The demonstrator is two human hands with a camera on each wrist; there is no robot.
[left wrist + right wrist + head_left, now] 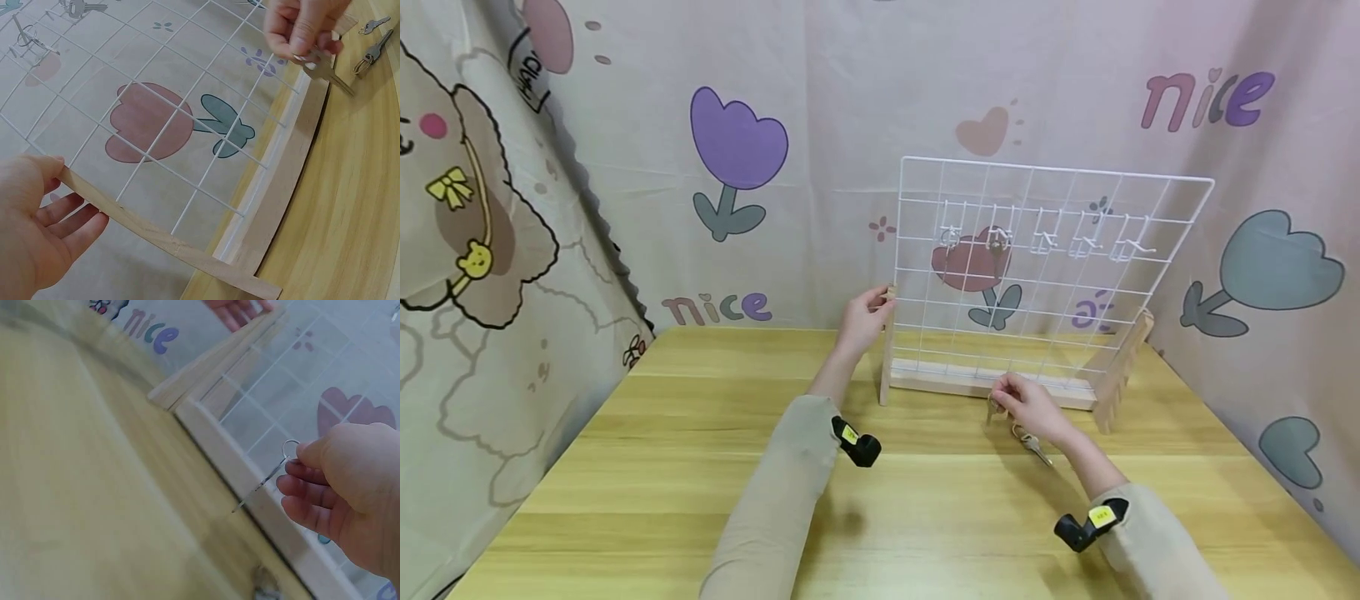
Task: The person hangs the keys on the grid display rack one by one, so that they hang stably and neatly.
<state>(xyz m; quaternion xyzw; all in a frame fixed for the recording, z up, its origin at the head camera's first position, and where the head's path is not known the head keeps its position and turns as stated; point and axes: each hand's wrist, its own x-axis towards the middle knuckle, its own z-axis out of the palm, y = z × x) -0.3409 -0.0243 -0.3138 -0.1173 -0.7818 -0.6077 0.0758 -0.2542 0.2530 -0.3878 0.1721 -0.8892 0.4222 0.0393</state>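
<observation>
A white wire grid rack stands on the table in a wooden frame. My left hand grips the top of its left wooden post, thumb on the near side and fingers round the back. Low in front of the rack's wooden base bar, my right hand pinches a key ring between thumb and forefinger. A key hangs from that ring, pointing down over the table. Below this hand, more keys on a ring lie on the wood.
A row of white hooks runs across the grid. Ringed keys hang on the two leftmost hooks. The right wooden post stands beyond my right hand. Printed curtains enclose the wooden table behind and at both sides.
</observation>
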